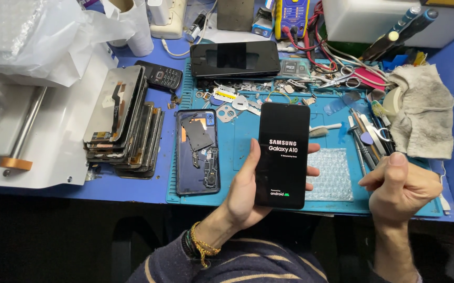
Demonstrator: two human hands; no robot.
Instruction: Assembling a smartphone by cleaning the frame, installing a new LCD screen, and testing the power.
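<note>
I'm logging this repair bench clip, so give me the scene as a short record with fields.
setting: blue work mat on a cluttered bench
left hand: holds a black phone upright, screen lit with a start-up logo
right hand: closed in a loose fist, apart from the phone, holding nothing that shows
beside phone: opened phone back on its left, bubble wrap on its right
far left: stack of screens
right: grey cloth, hand tools
</note>
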